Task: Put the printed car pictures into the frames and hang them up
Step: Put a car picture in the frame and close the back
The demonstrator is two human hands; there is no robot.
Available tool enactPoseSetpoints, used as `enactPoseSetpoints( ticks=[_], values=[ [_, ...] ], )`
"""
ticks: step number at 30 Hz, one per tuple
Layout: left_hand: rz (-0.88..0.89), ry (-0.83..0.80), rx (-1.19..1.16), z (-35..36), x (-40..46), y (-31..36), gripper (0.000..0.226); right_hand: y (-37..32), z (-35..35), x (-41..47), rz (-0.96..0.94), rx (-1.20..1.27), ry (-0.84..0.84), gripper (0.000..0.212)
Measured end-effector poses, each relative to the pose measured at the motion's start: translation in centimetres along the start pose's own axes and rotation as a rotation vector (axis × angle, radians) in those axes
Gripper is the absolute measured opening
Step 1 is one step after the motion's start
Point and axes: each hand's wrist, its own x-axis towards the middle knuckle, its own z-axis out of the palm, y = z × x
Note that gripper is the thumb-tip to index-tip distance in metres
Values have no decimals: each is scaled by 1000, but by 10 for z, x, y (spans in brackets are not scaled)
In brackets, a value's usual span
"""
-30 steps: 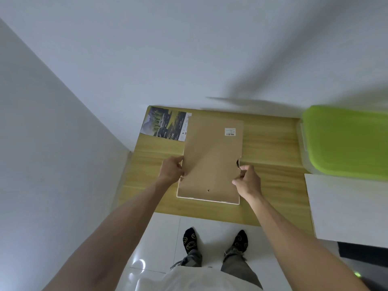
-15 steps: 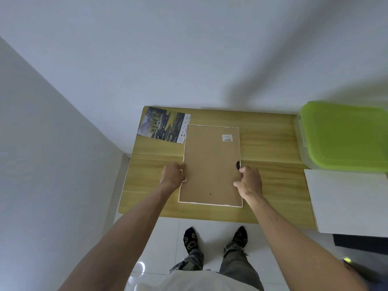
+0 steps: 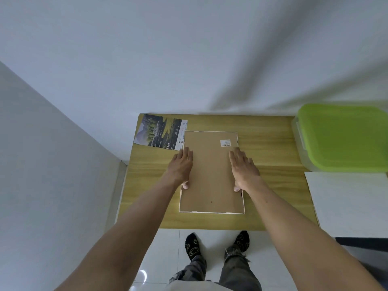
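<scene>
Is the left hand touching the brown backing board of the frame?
Touching. The head view shows the left hand lying flat, fingers straight, on the left edge of the brown backing board, with no gap visible between them.

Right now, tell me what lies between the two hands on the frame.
Head view: only the bare brown backing board of the frame lies between the left hand and the right hand.

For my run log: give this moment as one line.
frame face-down on table | left hand, right hand flat on backing | car print beside frame
</scene>
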Motion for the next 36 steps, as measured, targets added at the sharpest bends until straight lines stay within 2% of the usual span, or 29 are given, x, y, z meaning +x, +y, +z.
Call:
enactPoseSetpoints(
  ticks=[4,9,14,19,23,26,28,30,32,34,36],
  values=[
    [46,-63,23,-3,14,-8,102,-2,-9,16,-77,-47,-127,149],
    [100,-71,110,-3,24,-13,101,2,-15,24,-135,-17,-213,152],
    [91,-36,82,-7,33,-4,82,4,-21,27,-133,42,-220,152],
    [58,-90,87,-8,38,4,63,5,-20,26,-122,91,-236,152],
    [67,-87,31,-11,30,-1,81,6,-20,24,-134,106,-215,150],
    [54,-122,-111,-9,19,-8,123,10,-18,18,-145,125,-151,146],
    [16,-154,-264,-3,10,-9,134,15,-16,10,-153,152,-106,138],
    [-48,-120,-484,7,1,-6,125,18,-7,-1,-100,299,-98,124],
    [-151,20,-695,12,-4,2,107,15,0,-13,19,602,-95,99],
    [-271,164,-930,14,-3,6,74,7,7,-24,145,886,7,68],
    [-364,193,-1159,11,-4,9,52,-3,8,-32,250,1133,91,47]
  ],
)
